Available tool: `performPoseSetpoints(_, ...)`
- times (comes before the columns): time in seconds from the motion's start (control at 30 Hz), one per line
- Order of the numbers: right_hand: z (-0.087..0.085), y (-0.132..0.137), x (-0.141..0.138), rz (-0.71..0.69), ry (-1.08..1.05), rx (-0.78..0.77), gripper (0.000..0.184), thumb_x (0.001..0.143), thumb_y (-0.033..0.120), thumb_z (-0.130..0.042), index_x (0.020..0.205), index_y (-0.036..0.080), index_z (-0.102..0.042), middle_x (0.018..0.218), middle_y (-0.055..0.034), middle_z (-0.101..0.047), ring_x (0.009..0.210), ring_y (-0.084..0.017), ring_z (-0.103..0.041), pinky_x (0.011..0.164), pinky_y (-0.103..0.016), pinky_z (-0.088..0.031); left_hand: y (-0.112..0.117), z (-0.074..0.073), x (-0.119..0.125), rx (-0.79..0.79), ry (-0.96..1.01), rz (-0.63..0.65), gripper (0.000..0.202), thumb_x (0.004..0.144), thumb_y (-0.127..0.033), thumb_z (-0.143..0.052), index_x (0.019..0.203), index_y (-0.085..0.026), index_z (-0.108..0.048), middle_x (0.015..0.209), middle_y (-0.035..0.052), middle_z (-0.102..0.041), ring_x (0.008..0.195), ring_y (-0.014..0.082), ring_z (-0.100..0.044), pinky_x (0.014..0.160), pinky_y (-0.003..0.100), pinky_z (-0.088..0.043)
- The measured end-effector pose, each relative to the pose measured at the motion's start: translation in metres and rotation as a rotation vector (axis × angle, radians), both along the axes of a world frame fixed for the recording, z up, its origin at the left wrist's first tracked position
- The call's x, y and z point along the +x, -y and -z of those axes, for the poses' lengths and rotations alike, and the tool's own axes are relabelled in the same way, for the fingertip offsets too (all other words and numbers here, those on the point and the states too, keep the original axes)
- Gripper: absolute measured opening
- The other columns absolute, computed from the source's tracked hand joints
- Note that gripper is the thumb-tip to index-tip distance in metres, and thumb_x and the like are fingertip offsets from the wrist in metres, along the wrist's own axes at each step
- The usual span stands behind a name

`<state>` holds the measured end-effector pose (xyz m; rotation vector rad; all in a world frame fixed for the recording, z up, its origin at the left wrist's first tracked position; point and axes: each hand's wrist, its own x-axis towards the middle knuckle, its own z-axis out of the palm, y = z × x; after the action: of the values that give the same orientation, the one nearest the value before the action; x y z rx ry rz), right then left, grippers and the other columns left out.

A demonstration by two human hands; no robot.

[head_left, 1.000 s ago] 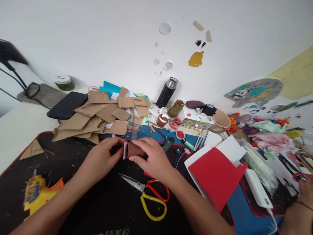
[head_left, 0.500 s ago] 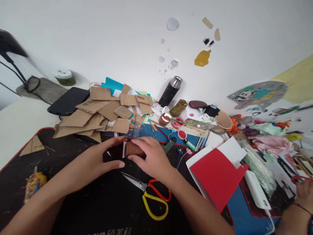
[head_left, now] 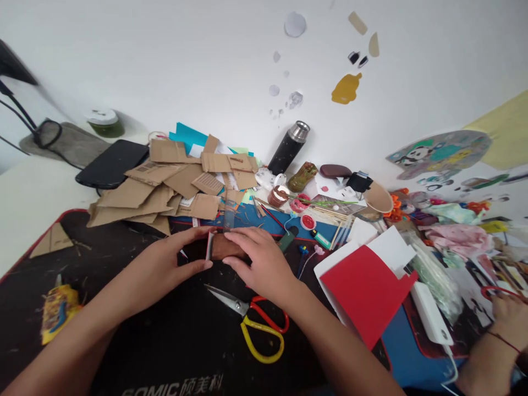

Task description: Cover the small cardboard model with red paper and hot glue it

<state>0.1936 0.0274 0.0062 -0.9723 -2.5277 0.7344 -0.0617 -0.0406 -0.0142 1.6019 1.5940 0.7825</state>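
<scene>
Both my hands meet over a small brown cardboard piece (head_left: 225,246) with a white end, lying on the black desk mat (head_left: 124,330). My left hand (head_left: 167,264) curls round its left end, thumb below and fingers above. My right hand (head_left: 262,261) presses down on its right part, fingers bent over it. Red and yellow scissors (head_left: 258,322) lie shut just in front of my right wrist.
A heap of cut cardboard (head_left: 165,187) lies behind my hands. A black flask (head_left: 289,147), small pots and sticks stand further back. A red and white folded card (head_left: 367,291) sits to the right. Another person's hand (head_left: 509,316) with red scissors is at the right edge.
My left hand swung out to the left, then closed back on the piece's left end. My right hand stayed on the piece. The view shifted slightly.
</scene>
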Motion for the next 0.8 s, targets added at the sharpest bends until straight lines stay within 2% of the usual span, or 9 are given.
performPoseSetpoints(0.1,0.0028,-0.0005,-0.0001,0.002,-0.029,-0.006,0.041,0.109,0.032,-0.083,0.148,0.024,-0.075,0.152,-0.0138,-0.078,0.142,-0.032,-0.071,0.127,-0.056,-0.053,-0.0001,-0.0025,-0.0021,0.015,-0.016,0.011,0.072,0.095,-0.073,-0.073,0.152,-0.029,-0.076,0.148,0.0117,-0.084,0.124,0.0397,-0.084,0.114,0.053,-0.065)
performPoseSetpoints(0.33,0.0059,-0.0013,-0.0006,-0.008,-0.097,-0.014,0.039,0.108,0.030,-0.084,0.145,0.020,-0.076,0.147,-0.0162,-0.080,0.140,-0.030,-0.073,0.125,-0.052,-0.056,0.0009,-0.0056,-0.0054,0.017,-0.066,0.018,0.071,0.094,-0.076,-0.071,0.147,-0.029,-0.079,0.144,0.0111,-0.086,0.118,0.0393,-0.086,0.109,0.051,-0.067)
performPoseSetpoints(0.57,0.0071,-0.0017,-0.0009,0.004,-0.123,-0.042,0.037,0.108,0.030,-0.084,0.143,0.021,-0.076,0.144,-0.0144,-0.081,0.140,-0.029,-0.073,0.124,-0.051,-0.057,0.0010,0.0001,-0.0092,-0.041,-0.089,0.014,0.077,0.094,-0.076,-0.070,0.153,-0.027,-0.076,0.154,0.0124,-0.080,0.130,0.0401,-0.083,0.113,0.053,-0.065)
performPoseSetpoints(0.73,0.0085,-0.0015,-0.0001,0.005,-0.148,-0.031,0.037,0.107,0.029,-0.086,0.142,0.020,-0.076,0.144,-0.0147,-0.081,0.139,-0.029,-0.074,0.124,-0.051,-0.058,-0.0006,-0.0066,-0.0088,-0.048,-0.084,0.025,0.078,0.093,-0.078,-0.068,0.153,-0.028,-0.077,0.149,0.0112,-0.083,0.124,0.0394,-0.085,0.108,0.052,-0.068)
performPoseSetpoints(0.8,0.0089,-0.0014,-0.0003,0.009,-0.151,-0.034,0.037,0.107,0.028,-0.086,0.142,0.021,-0.076,0.145,-0.0142,-0.081,0.139,-0.029,-0.074,0.124,-0.051,-0.058,-0.0010,-0.0093,-0.0080,-0.045,-0.077,0.034,0.076,0.093,-0.076,-0.068,0.151,-0.028,-0.078,0.148,0.0104,-0.084,0.123,0.0391,-0.085,0.110,0.053,-0.067)
